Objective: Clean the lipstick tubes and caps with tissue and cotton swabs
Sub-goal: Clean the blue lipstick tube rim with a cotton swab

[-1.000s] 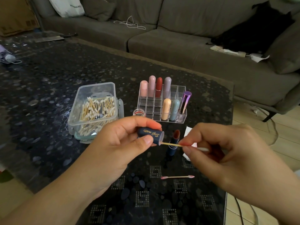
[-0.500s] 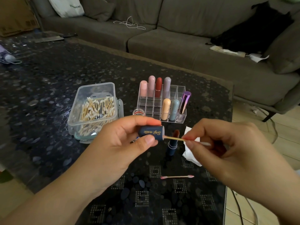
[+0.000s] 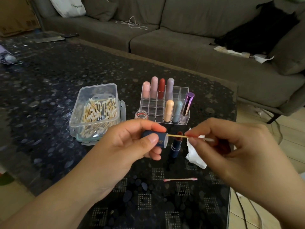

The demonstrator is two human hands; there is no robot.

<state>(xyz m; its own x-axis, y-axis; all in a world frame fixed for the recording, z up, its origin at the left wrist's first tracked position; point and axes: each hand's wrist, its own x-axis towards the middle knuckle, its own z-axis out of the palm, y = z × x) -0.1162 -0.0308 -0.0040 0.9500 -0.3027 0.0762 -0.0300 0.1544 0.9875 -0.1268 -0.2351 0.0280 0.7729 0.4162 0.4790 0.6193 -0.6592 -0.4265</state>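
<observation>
My left hand [image 3: 125,146] grips a navy lipstick cap [image 3: 160,137], its open end turned to the right. My right hand [image 3: 231,149] pinches a cotton swab [image 3: 176,136] by its wooden stick, and the swab's far tip is inside the cap. Behind the swab stands the uncapped navy lipstick tube [image 3: 175,147] with its dark red bullet showing. A crumpled white tissue [image 3: 195,156] lies beside it, partly hidden by my right fingers. A used, pink-stained swab [image 3: 180,179] lies on the table below.
A clear box of cotton swabs [image 3: 94,111] sits at centre left. Behind the hands a clear acrylic organiser [image 3: 165,103] holds several capped lipsticks, with a small jar [image 3: 141,114] at its left corner. The dark table's edge [image 3: 231,187] runs down the right. A grey sofa [image 3: 181,38] stands behind.
The cap has turned in my left fingers, so its gold lettering now faces downward. The swab stays in the cap's mouth while both hands shift slightly.
</observation>
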